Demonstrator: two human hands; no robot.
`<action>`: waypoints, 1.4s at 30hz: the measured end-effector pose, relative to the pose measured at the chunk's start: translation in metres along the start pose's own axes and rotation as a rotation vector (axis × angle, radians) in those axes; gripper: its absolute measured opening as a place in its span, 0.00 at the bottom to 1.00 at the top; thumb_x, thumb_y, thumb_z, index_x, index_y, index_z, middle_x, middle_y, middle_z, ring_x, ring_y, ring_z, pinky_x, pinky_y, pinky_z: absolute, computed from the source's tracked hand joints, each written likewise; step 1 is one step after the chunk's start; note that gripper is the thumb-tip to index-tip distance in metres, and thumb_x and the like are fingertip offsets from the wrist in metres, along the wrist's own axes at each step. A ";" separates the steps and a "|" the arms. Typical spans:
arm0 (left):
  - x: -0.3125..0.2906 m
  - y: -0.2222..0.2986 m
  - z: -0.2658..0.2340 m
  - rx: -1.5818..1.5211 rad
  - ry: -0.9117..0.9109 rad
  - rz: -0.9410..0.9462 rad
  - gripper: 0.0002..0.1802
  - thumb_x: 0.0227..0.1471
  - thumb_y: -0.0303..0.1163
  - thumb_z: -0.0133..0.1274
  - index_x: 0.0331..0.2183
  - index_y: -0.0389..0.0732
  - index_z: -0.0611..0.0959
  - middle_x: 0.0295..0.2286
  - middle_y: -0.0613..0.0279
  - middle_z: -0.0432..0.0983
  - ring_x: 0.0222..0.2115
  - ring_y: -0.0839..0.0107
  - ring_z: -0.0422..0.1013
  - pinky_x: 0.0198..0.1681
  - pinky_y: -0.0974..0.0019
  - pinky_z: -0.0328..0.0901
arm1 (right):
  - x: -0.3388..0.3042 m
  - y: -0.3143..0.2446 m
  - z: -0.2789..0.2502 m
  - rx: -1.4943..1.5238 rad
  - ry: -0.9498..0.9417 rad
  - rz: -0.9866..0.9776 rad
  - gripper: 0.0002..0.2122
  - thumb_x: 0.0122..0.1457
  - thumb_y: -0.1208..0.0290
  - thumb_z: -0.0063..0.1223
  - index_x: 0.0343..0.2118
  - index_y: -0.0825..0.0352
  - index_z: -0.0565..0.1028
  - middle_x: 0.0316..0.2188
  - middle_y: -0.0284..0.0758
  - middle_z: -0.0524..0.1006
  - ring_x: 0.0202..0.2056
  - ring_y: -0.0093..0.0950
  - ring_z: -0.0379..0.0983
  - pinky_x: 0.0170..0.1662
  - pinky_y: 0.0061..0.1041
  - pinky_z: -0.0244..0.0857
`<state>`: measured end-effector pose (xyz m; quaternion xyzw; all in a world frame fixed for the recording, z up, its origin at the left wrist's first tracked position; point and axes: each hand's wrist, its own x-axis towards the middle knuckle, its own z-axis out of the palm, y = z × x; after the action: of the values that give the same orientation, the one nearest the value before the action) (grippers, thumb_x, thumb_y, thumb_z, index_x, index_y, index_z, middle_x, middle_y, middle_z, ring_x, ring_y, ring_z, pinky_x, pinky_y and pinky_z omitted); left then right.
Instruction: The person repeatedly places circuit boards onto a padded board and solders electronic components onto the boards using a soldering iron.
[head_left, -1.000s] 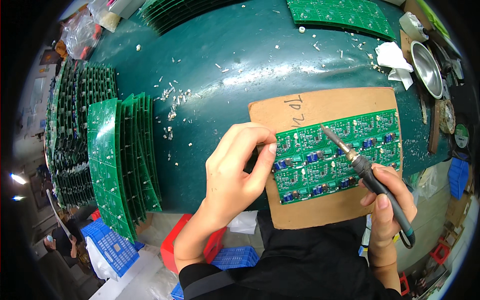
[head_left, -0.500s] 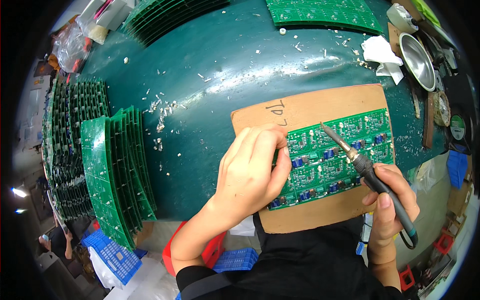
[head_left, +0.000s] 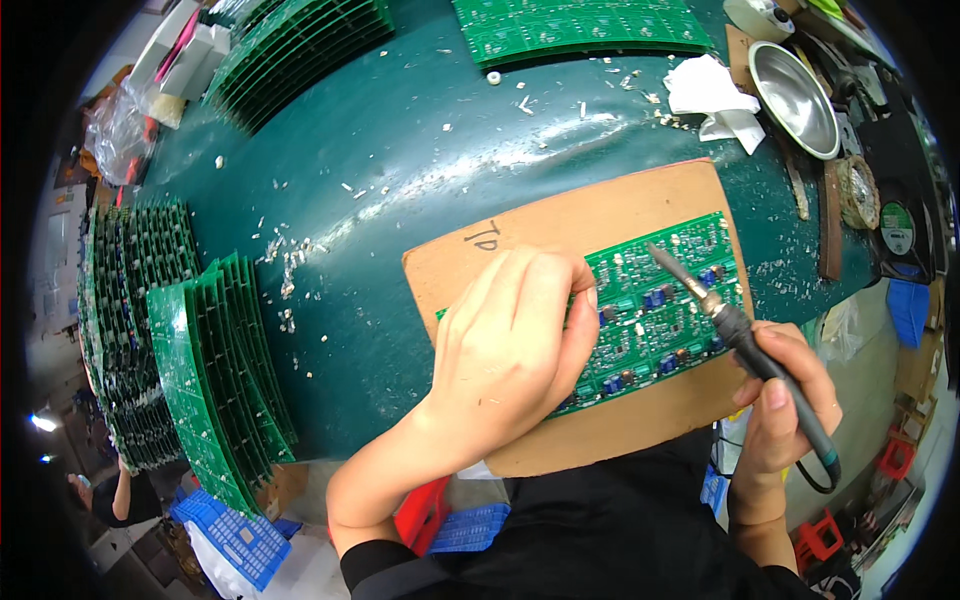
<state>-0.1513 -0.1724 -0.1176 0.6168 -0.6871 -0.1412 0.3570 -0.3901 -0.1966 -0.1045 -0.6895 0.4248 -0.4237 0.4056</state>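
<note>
A green circuit board [head_left: 640, 335] with blue and dark parts lies on a brown cardboard sheet [head_left: 600, 222]. Over the board's left part is my left hand [head_left: 510, 345], its thumb and forefinger pinched together; whatever is between them is hidden. My right hand [head_left: 785, 400] grips a soldering iron [head_left: 755, 350] by its dark handle. The iron's metal tip points up and left over the far half of the board, right of my left fingertips. Whether the tip touches the board I cannot tell. My left hand hides part of the board.
Upright green board stacks [head_left: 215, 370] stand at the left, others [head_left: 590, 28] at the far side. Small pale scraps [head_left: 290, 265] litter the green table [head_left: 350, 130]. A metal bowl [head_left: 795, 100], white tissue [head_left: 710, 95] and solder reel [head_left: 897, 230] are at the right.
The view has shifted, so table things appear farther left. Relative to the board, my left hand and the soldering iron have both moved right. Both hands keep their grips.
</note>
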 end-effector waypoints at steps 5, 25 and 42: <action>0.019 0.008 0.010 0.019 -0.042 0.058 0.09 0.46 0.18 0.56 0.31 0.37 0.75 0.28 0.57 0.74 0.29 0.59 0.72 0.34 0.62 0.66 | 0.005 0.006 -0.014 -0.018 0.020 0.008 0.15 0.55 0.68 0.52 0.39 0.78 0.75 0.21 0.42 0.76 0.26 0.29 0.73 0.40 0.29 0.69; 0.026 0.015 0.028 0.075 -0.124 -0.024 0.08 0.46 0.19 0.54 0.31 0.37 0.73 0.31 0.55 0.76 0.33 0.57 0.73 0.39 0.61 0.67 | 0.004 0.023 -0.047 0.021 0.102 -0.009 0.16 0.55 0.68 0.53 0.39 0.78 0.76 0.30 0.46 0.76 0.21 0.24 0.72 0.30 0.22 0.67; 0.047 0.021 0.054 0.080 -0.092 0.065 0.08 0.47 0.23 0.57 0.32 0.38 0.75 0.29 0.56 0.74 0.32 0.58 0.72 0.35 0.60 0.66 | 0.016 0.024 -0.041 0.070 0.010 0.067 0.13 0.55 0.73 0.53 0.39 0.77 0.76 0.26 0.41 0.76 0.24 0.25 0.72 0.31 0.21 0.66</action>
<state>-0.2022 -0.2265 -0.1279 0.6006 -0.7277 -0.1302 0.3047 -0.4294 -0.2271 -0.1104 -0.6581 0.4344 -0.4280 0.4415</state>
